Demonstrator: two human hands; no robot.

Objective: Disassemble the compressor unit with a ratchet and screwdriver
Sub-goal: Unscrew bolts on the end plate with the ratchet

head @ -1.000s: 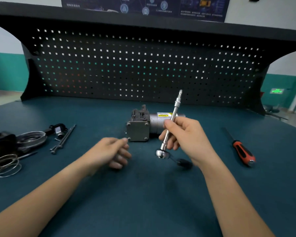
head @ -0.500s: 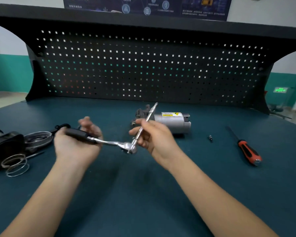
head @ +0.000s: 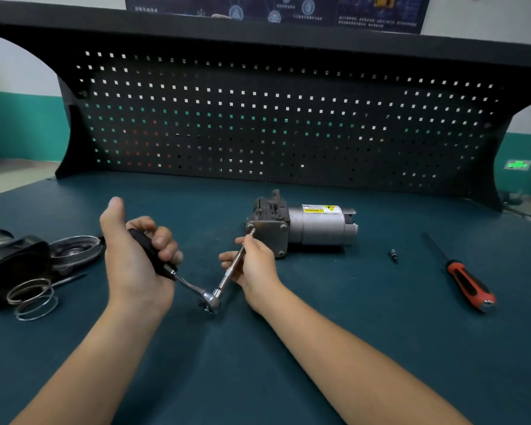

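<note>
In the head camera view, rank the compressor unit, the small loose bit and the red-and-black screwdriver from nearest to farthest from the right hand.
1. The compressor unit, just behind and to the right of the right hand, which pinches the ratchet extension bar.
2. The small loose bit, farther right on the bench.
3. The red-and-black screwdriver, farthest right.

The ratchet [head: 187, 285], left of the compressor unit [head: 316, 228], is bright polished metal with a matt black handle. Its extension bar [head: 227, 277] has the same chrome-like gloss. The compressor unit has a dull, smooth grey metal barrel and a darker, rougher cast end, with a glossy yellow and white label [head: 321, 209] on top. The table [head: 227, 363] is matt dark teal. To the unit's right, the screwdriver [head: 469, 285] has a smooth red and black handle, seemingly plastic.
</note>
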